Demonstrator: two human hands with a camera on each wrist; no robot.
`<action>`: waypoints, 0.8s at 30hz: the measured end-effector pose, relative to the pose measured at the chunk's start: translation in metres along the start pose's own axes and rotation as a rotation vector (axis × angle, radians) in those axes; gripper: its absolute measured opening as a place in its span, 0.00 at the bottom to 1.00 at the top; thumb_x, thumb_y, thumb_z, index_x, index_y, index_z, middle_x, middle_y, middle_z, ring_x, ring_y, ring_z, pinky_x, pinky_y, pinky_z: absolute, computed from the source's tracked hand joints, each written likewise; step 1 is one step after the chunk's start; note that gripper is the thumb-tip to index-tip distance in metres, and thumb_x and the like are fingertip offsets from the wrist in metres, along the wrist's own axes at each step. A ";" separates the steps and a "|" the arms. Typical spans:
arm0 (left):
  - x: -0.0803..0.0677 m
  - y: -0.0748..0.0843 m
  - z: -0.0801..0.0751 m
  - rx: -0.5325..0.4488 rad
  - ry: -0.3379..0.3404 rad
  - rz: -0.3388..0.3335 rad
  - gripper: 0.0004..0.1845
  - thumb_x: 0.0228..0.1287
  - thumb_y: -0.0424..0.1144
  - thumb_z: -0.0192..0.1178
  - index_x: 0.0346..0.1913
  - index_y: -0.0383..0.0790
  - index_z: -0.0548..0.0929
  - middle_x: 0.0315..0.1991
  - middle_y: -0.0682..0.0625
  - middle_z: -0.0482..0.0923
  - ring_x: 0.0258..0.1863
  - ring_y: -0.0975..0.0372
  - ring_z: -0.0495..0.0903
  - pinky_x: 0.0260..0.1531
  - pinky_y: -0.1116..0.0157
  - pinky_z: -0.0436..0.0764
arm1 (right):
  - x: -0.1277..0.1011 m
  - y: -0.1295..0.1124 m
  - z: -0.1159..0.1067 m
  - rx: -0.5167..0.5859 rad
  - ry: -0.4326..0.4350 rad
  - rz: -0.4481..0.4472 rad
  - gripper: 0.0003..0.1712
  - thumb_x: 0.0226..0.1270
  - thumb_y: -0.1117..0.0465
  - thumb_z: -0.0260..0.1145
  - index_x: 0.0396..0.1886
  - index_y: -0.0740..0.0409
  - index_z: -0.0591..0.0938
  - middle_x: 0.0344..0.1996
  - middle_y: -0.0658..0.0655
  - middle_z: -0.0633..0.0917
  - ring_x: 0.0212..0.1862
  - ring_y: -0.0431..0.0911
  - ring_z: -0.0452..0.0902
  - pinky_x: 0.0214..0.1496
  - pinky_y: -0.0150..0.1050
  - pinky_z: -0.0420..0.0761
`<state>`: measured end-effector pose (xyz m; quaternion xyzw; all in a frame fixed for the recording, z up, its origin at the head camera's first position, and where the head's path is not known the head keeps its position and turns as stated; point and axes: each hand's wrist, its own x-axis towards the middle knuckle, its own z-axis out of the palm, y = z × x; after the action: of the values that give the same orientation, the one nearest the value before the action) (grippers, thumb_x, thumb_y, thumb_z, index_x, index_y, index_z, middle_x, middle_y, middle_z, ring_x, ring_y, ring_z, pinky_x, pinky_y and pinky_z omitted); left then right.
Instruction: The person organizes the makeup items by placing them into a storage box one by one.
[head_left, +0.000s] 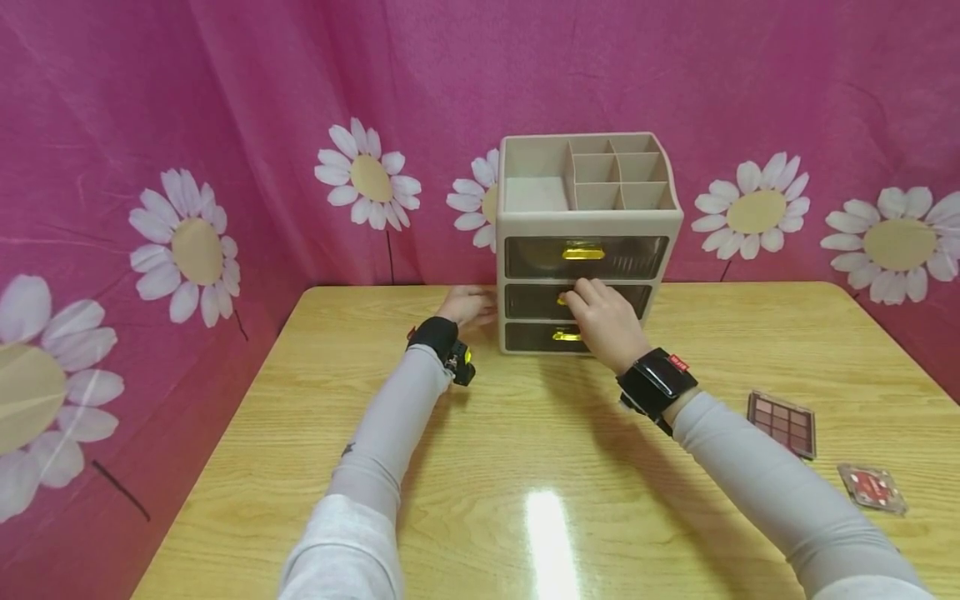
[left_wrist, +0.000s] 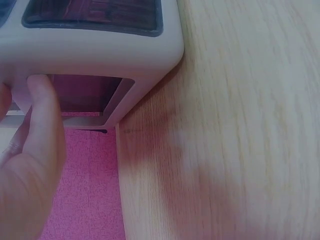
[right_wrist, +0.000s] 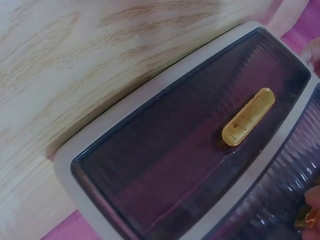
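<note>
Beige organiser (head_left: 588, 222), head view: stands on the wooden table (head_left: 360, 333), at two o'clock from centre, before the pink curtain (head_left: 262, 108).
Left hand (head_left: 469, 307), head view: at eight o'clock from the organiser's middle, against its side.
Right hand (head_left: 607, 322), head view: at the front, clamped on the gold handle (head_left: 562, 299) of the middle drawer (head_left: 529, 302).
Eyeshadow palette (head_left: 782, 426), head view: lies at four o'clock from the organiser.
Red-labelled compact (head_left: 873, 489), head view: near the palette, at its four o'clock.
Left hand, left wrist view: towards nine o'clock; one digit extends straight, its tip touching the organiser's side frame, digits apart.
Bottom drawer (right_wrist: 160, 155), right wrist view: across the middle, its own yellow pull (right_wrist: 248, 118) at three o'clock.
Right hand, right wrist view: fingertips (right_wrist: 314, 198) at four o'clock, pinched together on the gold handle.
</note>
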<state>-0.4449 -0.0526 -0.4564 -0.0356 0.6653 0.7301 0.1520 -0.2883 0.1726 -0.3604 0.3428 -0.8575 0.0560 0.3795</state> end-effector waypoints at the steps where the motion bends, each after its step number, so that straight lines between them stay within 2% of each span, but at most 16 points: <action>1: 0.000 0.000 0.000 -0.003 0.000 0.002 0.18 0.59 0.22 0.52 0.54 0.27 0.74 0.45 0.37 0.77 0.40 0.54 0.79 0.45 0.59 0.80 | 0.000 -0.001 -0.001 0.000 0.000 0.001 0.10 0.51 0.78 0.63 0.34 0.68 0.78 0.28 0.59 0.73 0.32 0.53 0.70 0.30 0.43 0.76; 12: 0.004 -0.003 0.001 -0.011 -0.004 0.015 0.16 0.60 0.23 0.53 0.52 0.26 0.75 0.45 0.36 0.78 0.38 0.54 0.80 0.45 0.59 0.80 | -0.011 -0.016 -0.019 0.010 0.003 -0.038 0.09 0.52 0.76 0.65 0.35 0.68 0.80 0.27 0.58 0.74 0.30 0.50 0.69 0.29 0.39 0.75; 17: 0.003 0.000 0.001 0.019 -0.003 0.012 0.16 0.61 0.23 0.51 0.53 0.27 0.74 0.45 0.37 0.78 0.40 0.53 0.80 0.44 0.59 0.80 | -0.018 -0.025 -0.028 0.023 -0.010 -0.052 0.11 0.50 0.76 0.66 0.36 0.68 0.81 0.27 0.58 0.74 0.30 0.49 0.68 0.30 0.38 0.76; 19: 0.003 0.001 0.000 0.024 -0.016 0.006 0.17 0.62 0.23 0.50 0.54 0.27 0.73 0.45 0.37 0.78 0.41 0.53 0.80 0.43 0.60 0.81 | -0.021 -0.029 -0.032 0.028 -0.017 -0.055 0.10 0.51 0.76 0.65 0.36 0.68 0.80 0.27 0.57 0.74 0.30 0.49 0.68 0.30 0.38 0.76; 21: 0.004 0.001 -0.002 0.025 -0.031 0.000 0.18 0.63 0.23 0.50 0.56 0.27 0.72 0.47 0.37 0.77 0.43 0.52 0.79 0.44 0.60 0.81 | -0.024 -0.032 -0.036 0.039 -0.020 -0.060 0.08 0.56 0.76 0.62 0.36 0.68 0.80 0.27 0.58 0.74 0.30 0.49 0.69 0.30 0.39 0.76; 24: 0.002 0.001 -0.004 0.022 -0.039 -0.006 0.19 0.62 0.24 0.51 0.57 0.27 0.71 0.49 0.38 0.76 0.45 0.52 0.79 0.44 0.60 0.80 | -0.029 -0.037 -0.040 0.049 -0.020 -0.069 0.09 0.55 0.78 0.61 0.37 0.68 0.80 0.27 0.58 0.74 0.30 0.49 0.68 0.30 0.39 0.76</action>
<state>-0.4472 -0.0560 -0.4566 -0.0219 0.6701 0.7228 0.1675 -0.2265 0.1744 -0.3579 0.3820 -0.8473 0.0606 0.3640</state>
